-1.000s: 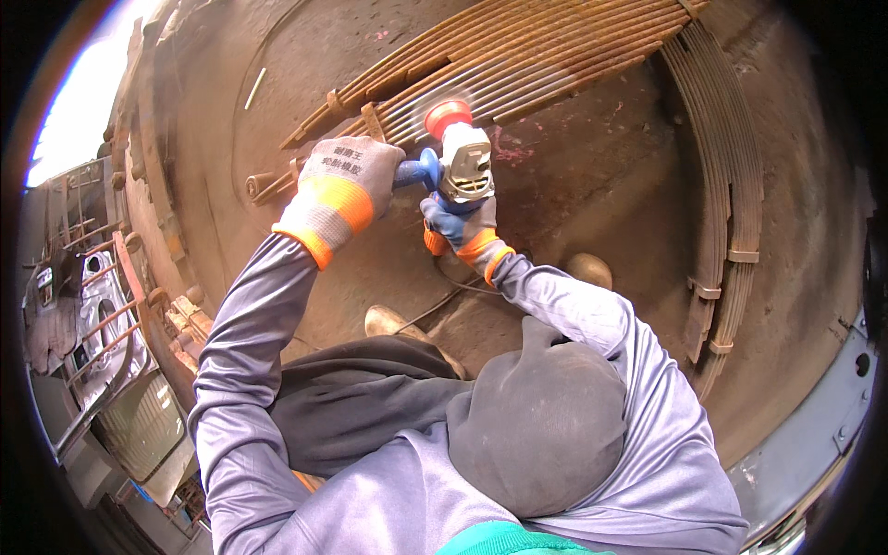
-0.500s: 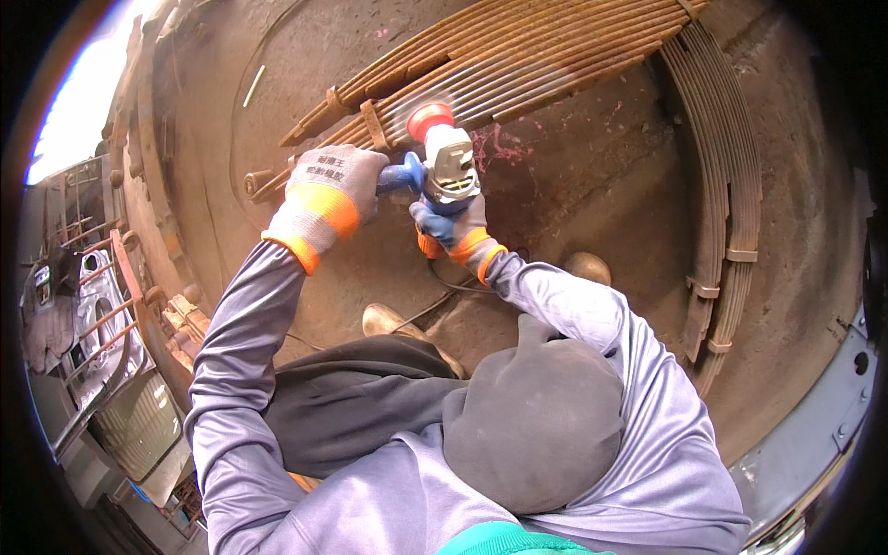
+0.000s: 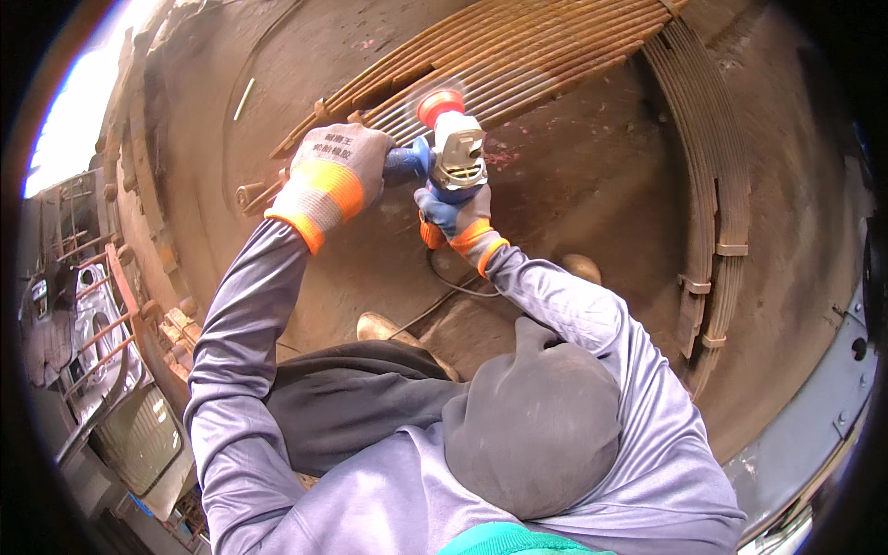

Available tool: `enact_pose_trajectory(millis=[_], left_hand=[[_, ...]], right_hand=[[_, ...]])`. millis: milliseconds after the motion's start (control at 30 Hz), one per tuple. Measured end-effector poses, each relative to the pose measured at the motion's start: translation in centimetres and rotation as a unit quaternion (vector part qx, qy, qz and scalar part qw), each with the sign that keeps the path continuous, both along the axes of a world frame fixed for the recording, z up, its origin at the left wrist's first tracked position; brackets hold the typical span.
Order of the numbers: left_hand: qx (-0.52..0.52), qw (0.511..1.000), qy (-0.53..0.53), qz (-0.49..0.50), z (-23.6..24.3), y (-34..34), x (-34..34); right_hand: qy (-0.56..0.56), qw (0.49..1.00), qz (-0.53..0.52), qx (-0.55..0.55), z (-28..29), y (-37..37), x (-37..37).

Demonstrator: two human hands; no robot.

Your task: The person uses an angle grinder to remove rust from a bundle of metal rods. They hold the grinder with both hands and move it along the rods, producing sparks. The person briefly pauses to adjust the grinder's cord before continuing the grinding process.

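Both my gloved hands hold an angle grinder (image 3: 460, 153) with a red cup-shaped head (image 3: 439, 106). My left hand (image 3: 338, 171) is closed round the blue side handle (image 3: 407, 163). My right hand (image 3: 460, 217) is wrapped round the grinder's body behind its pale grey gear housing. The cup head is at the near edge of a rusty leaf spring stack (image 3: 518, 69) lying slantwise on the floor. A blurred ring surrounds the head, and the leaves beside it look brighter and greyer than the brown rest. Where exactly the head touches the metal cannot be made out.
To the right lies another curved leaf spring stack (image 3: 698, 176) with clamps. A power cord (image 3: 430, 313) runs below the grinder, near my shoe (image 3: 377, 326). More rusty springs (image 3: 143, 185) and a reddish rack (image 3: 125, 287) line the left. A grey metal beam (image 3: 805, 416) borders the lower right.
The grinder has moved a little to the right and farther away along the leaf springs, both hands still on it. More bright metal shows left of the cup head.
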State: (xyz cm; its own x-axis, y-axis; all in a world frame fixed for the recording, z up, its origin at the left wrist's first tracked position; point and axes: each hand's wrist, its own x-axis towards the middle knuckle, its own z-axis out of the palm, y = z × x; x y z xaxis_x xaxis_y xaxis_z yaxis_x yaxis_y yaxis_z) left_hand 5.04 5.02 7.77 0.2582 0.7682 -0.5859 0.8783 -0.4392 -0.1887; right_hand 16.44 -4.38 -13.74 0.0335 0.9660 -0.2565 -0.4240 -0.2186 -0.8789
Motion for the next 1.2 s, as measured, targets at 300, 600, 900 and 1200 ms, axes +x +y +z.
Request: enact_pose_trajectory(millis=[300,600,900,1200], left_hand=[[0.019,0.999,0.001,-0.027,0.7,3.1,4.9],[0.005,0.999,0.024,-0.049,1.5,4.2,10.8],[0.008,0.997,0.026,-0.069,1.4,5.4,13.9],[0.032,0.995,0.03,-0.085,0.4,5.6,13.3]], right_hand=[[-0.001,0.995,-0.085,0.05,1.1,2.4,4.1],[-0.002,0.989,-0.141,0.054,1.3,2.7,7.5],[-0.064,0.984,-0.148,0.078,0.7,4.3,10.4],[-0.037,0.983,-0.149,0.103,0.7,4.4,10.6]])
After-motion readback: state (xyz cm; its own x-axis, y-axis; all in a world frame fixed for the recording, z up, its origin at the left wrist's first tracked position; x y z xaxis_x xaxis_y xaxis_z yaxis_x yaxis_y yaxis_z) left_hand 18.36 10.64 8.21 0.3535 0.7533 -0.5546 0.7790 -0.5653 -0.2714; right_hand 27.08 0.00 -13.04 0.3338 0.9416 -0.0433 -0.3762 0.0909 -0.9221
